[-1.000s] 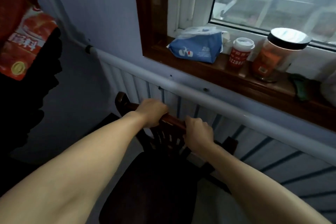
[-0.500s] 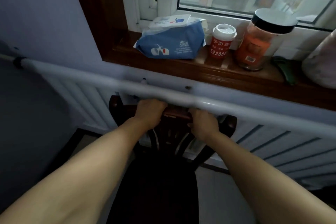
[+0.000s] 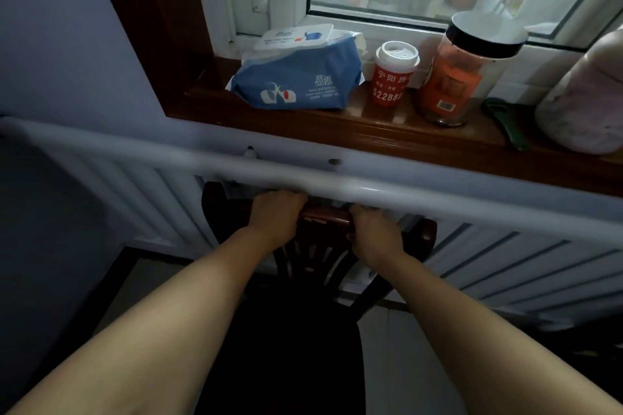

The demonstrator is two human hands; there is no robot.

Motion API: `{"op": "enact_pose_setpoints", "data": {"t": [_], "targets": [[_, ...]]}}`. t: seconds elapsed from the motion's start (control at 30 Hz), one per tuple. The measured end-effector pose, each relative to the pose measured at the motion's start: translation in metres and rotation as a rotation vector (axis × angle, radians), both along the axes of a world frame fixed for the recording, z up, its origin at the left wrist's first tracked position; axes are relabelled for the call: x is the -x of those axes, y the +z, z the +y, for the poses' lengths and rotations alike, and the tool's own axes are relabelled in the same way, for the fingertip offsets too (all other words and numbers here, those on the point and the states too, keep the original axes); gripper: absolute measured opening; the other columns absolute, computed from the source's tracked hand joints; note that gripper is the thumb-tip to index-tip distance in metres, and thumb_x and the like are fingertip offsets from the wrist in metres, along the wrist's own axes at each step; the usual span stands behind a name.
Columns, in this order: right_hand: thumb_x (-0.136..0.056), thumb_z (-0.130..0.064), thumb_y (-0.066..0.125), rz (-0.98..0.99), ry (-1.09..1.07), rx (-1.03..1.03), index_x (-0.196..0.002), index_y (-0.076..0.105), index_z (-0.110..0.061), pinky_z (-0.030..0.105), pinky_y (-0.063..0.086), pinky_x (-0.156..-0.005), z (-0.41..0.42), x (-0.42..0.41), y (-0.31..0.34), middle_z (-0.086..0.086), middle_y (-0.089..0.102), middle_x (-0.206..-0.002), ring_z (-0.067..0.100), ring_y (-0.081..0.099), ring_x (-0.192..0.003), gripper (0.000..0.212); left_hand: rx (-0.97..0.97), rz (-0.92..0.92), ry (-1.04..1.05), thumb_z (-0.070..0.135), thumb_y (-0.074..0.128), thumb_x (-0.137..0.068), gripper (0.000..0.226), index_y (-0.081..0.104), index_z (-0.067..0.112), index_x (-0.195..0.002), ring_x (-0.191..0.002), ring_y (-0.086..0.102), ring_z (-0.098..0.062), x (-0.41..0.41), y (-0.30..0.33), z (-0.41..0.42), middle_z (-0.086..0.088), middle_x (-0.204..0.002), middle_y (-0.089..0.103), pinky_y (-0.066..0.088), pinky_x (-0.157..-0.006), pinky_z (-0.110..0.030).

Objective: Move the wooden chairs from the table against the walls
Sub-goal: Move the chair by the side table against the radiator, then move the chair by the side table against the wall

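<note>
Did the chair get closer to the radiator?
Yes. The chair has gone toward the wall: its top rail now sits under the radiator pipe, both hands gripping it.

Dark wooden chair (image 3: 320, 280), upright, slatted back's top rail right under the white radiator pipe (image 3: 168, 153).

Left hand (image 3: 274, 214) and right hand (image 3: 374, 232) around wooden chair (image 3: 323, 217) top rail beside radiator (image 3: 505, 259).

Both arms outstretched, left hand (image 3: 274, 216) clenched, right hand (image 3: 374, 232) clenched
</note>
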State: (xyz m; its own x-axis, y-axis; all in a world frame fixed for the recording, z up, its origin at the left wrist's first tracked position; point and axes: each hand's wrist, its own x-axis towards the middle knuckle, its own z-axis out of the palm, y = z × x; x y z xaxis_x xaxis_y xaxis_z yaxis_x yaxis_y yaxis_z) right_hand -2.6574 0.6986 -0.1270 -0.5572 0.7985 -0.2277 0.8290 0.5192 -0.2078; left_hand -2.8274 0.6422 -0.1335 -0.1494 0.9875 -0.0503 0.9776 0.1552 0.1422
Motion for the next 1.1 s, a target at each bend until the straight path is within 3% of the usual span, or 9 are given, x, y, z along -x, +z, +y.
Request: {"op": "enact_pose_setpoints", "data": {"t": [0.13, 0.3, 0.37, 0.5, 0.6, 0.73, 0.87, 0.97, 1.1], "targets": [[-0.087, -0.02, 0.061, -0.007, 0.001, -0.004, -0.133, 0.042, -0.011, 0.036, 0.038, -0.098, -0.009, -0.002, -0.003, 0.011, 0.049, -0.134, 0.03, 0.048, -0.121, 0.05, -0.002, -0.04, -0.008, 0.009, 0.058, -0.086, 0.029, 0.057, 0.013, -0.115, -0.1, 0.06, -0.023, 0.001, -0.007, -0.005, -0.007, -0.114, 0.065, 0.041, -0.067, -0.027], [-0.085, -0.03, 0.064, 0.004, -0.022, 0.022, -0.145, 0.028, -0.015, 0.041, 0.029, -0.11, -0.016, -0.005, 0.004, 0.013, 0.038, -0.144, 0.032, 0.035, -0.132, 0.071, 0.056, -0.086, -0.002, 0.02, 0.059, -0.089, 0.057, 0.038, 0.015, -0.141, -0.125, 0.046, -0.026, 0.002, -0.005, -0.014, -0.009, -0.141, 0.047, 0.039, -0.101, -0.036], [-0.086, -0.032, 0.063, -0.018, -0.006, 0.026, -0.148, 0.021, -0.013, 0.042, 0.025, -0.113, -0.021, -0.007, 0.009, 0.014, 0.032, -0.148, 0.034, 0.031, -0.135, 0.078, 0.099, -0.103, 0.025, 0.024, 0.06, -0.088, 0.065, 0.031, 0.018, -0.146, -0.132, 0.039, -0.027, 0.002, 0.002, -0.021, -0.008, -0.148, 0.038, 0.037, -0.107, -0.039], [-0.086, -0.034, 0.063, -0.025, 0.052, 0.039, -0.15, 0.015, -0.013, 0.044, 0.024, -0.115, -0.031, -0.003, 0.017, 0.017, 0.023, -0.152, 0.034, 0.024, -0.139, 0.083, 0.128, -0.178, 0.085, 0.021, 0.059, -0.09, 0.069, 0.024, 0.019, -0.15, -0.14, 0.028, -0.026, -0.002, 0.016, -0.041, -0.007, -0.155, 0.027, 0.035, -0.111, -0.042], [-0.087, -0.034, 0.062, -0.012, 0.165, 0.029, -0.15, 0.018, -0.013, 0.043, 0.022, -0.117, -0.04, 0.003, 0.023, 0.017, 0.018, -0.154, 0.035, 0.019, -0.142, 0.08, 0.134, -0.207, 0.153, 0.016, 0.057, -0.089, 0.061, 0.034, 0.019, -0.145, -0.134, 0.036, -0.027, -0.007, 0.027, -0.063, -0.007, -0.15, 0.033, 0.042, -0.105, -0.041], [-0.088, -0.035, 0.061, 0.013, 0.363, 0.056, -0.15, 0.023, -0.015, 0.044, 0.015, -0.121, -0.053, 0.003, 0.025, 0.012, 0.012, -0.159, 0.033, 0.012, -0.146, 0.075, 0.185, -0.25, 0.388, 0.017, 0.057, -0.089, 0.062, 0.032, 0.022, -0.145, -0.126, 0.047, -0.026, -0.015, 0.033, -0.107, -0.008, -0.143, 0.041, 0.047, -0.099, -0.041], [-0.087, -0.038, 0.062, -0.004, 0.547, 0.111, -0.149, 0.026, -0.016, 0.042, 0.018, -0.12, -0.069, -0.007, 0.023, 0.009, 0.017, -0.159, 0.029, 0.015, -0.146, 0.075, 0.164, -0.323, 0.669, 0.018, 0.058, -0.09, 0.064, 0.029, 0.02, -0.147, -0.131, 0.043, -0.026, -0.036, 0.036, -0.159, -0.009, -0.147, 0.039, 0.04, -0.107, -0.034], [-0.086, -0.038, 0.064, -0.042, 0.682, 0.137, -0.15, 0.024, -0.015, 0.041, 0.022, -0.119, -0.089, -0.011, 0.024, 0.008, 0.019, -0.159, 0.029, 0.017, -0.145, 0.078, 0.13, -0.343, 0.795, 0.016, 0.058, -0.089, 0.064, 0.03, 0.019, -0.147, -0.13, 0.043, -0.024, -0.065, 0.04, -0.202, -0.009, -0.146, 0.04, 0.037, -0.101, -0.026], [-0.087, -0.032, 0.062, -0.063, 0.892, 0.171, -0.149, 0.026, -0.014, 0.042, 0.03, -0.115, -0.134, -0.002, 0.032, 0.005, 0.027, -0.155, 0.026, 0.026, -0.142, 0.073, 0.086, -0.341, 0.942, 0.018, 0.06, -0.089, 0.063, 0.032, 0.021, -0.145, -0.129, 0.042, -0.021, -0.103, 0.048, -0.272, -0.005, -0.145, 0.039, 0.038, -0.104, -0.028]]}}
